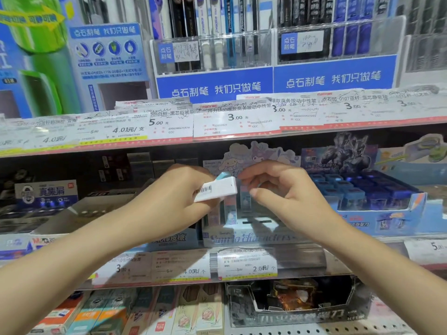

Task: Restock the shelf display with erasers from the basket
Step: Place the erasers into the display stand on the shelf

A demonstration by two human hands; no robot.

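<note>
My left hand (183, 192) grips a white boxed eraser (217, 188) with a barcode and a light-blue end, held level in front of the middle shelf. My right hand (273, 189) hovers just right of it, fingers curled and pinched near the eraser's end; whether it touches the eraser is unclear. Behind both hands stands the pastel cartoon-character eraser display box (246, 234), with a few upright erasers (229, 209) in its left part. The basket is out of view.
A blue display box (377, 209) of small blue items stands right of the eraser display. Dark boxes (46, 192) fill the shelf's left side. Price-tag rails (217, 122) run above and below. Pencil packs (145, 310) and a black box (300, 303) occupy the lower shelf.
</note>
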